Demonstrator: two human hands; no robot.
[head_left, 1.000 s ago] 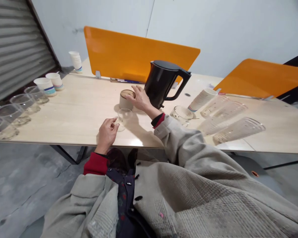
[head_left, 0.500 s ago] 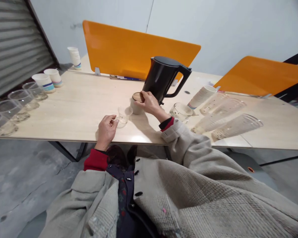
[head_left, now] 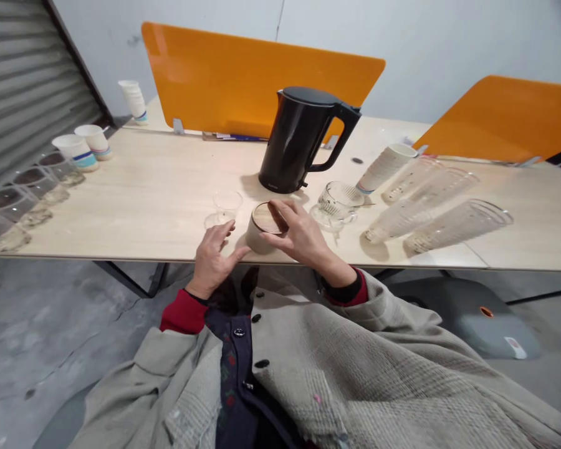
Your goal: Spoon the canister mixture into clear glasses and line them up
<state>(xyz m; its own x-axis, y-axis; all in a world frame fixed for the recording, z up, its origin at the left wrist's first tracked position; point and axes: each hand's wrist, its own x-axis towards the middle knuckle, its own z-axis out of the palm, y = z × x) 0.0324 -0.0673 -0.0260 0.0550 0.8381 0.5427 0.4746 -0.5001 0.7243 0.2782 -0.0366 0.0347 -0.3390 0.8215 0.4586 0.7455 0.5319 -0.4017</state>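
Observation:
My right hand (head_left: 303, 234) grips a round canister with a wooden lid (head_left: 267, 219) near the table's front edge, fingers on the lid and thumb at its near side. Left of the canister is my left hand (head_left: 214, 257), its fingers apart and its thumb tip close to the canister's wall; it holds nothing. A clear plastic cup (head_left: 225, 206) stands just beyond my left fingertips. Behind the canister stands a black electric kettle (head_left: 294, 143), handle to the right. A glass cup (head_left: 339, 202) sits to the right of my right hand.
Several clear cups (head_left: 42, 187) line the table's left end, with paper cups (head_left: 77, 153) behind them. Paper cups (head_left: 386, 168) and clear cups (head_left: 458, 227) lie stacked and tilted at the right. Orange dividers (head_left: 262, 81) stand along the back.
The canister has come from beside the kettle towards the front edge in my right hand. My left hand has let go of the clear cup and opened beside the canister.

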